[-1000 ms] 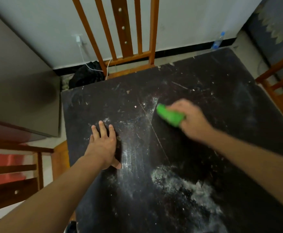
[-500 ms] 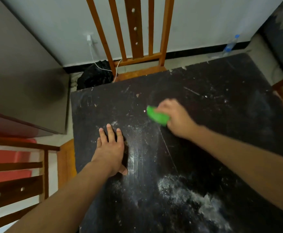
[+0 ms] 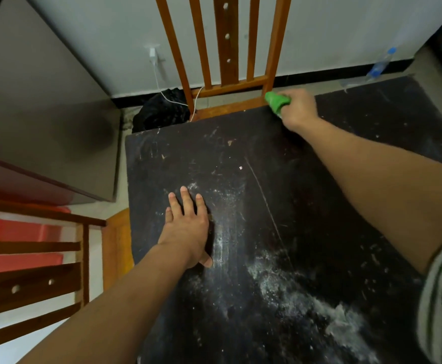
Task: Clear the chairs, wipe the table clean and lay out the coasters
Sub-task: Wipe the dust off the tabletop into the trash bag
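A dark table (image 3: 332, 158) fills the middle of the view, scratched and smeared with white dust (image 3: 301, 298) that is thickest near its front right. My right hand (image 3: 297, 110) grips a green cloth (image 3: 276, 101) at the table's far edge, just beside the wooden chair (image 3: 227, 61) that stands behind it. My left hand (image 3: 187, 227) rests flat on the tabletop near the left side, fingers straight and spread. No coasters are in view.
A second wooden chair (image 3: 30, 271) stands at the left with something red (image 3: 20, 243) behind its slats. A black bag (image 3: 162, 111) and a white charger cable (image 3: 159, 82) lie by the wall. A water bottle (image 3: 380, 64) lies at the far right. A grey cabinet (image 3: 44, 114) is on the left.
My right hand has swept the green cloth from the middle of the table out to its far edge by the chair. My left hand has stayed flat in the same spot.
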